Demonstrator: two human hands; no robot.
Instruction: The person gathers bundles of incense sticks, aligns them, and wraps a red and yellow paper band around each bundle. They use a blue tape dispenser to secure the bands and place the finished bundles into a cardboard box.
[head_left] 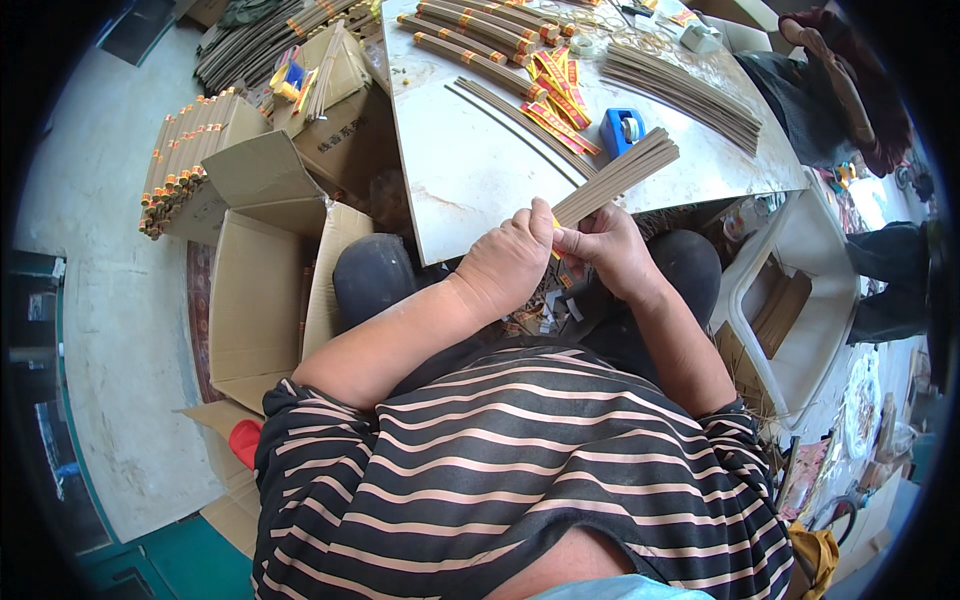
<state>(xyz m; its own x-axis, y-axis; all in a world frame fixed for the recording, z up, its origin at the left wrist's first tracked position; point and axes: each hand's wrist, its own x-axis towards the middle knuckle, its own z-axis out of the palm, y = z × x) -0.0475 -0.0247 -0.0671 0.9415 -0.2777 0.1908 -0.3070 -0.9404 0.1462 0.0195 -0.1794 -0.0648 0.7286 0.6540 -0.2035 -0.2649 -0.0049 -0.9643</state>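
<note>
Both my hands grip a bundle of thin brown incense sticks (625, 178) just beyond the table's near edge, its loose ends fanning up and to the right. My left hand (508, 258) is closed round the bundle's lower part. Fingers and thumb of my right hand (612, 252) pinch at the same spot, where a bit of yellow-and-red paper shows. How far the paper wraps round is hidden by my fingers. On the table just past the bundle stand a blue tape dispenser (622, 132) and a pile of red-and-yellow paper labels (560, 95).
Loose incense sticks (680, 95) lie on the white table (470, 190), with labelled bundles (480, 62) at its far side. An open cardboard box (262, 290) stands left of my knee; stacked bundles (185, 160) lie beyond. A white tub (800, 330) is at right. Another person (820, 100) is far right.
</note>
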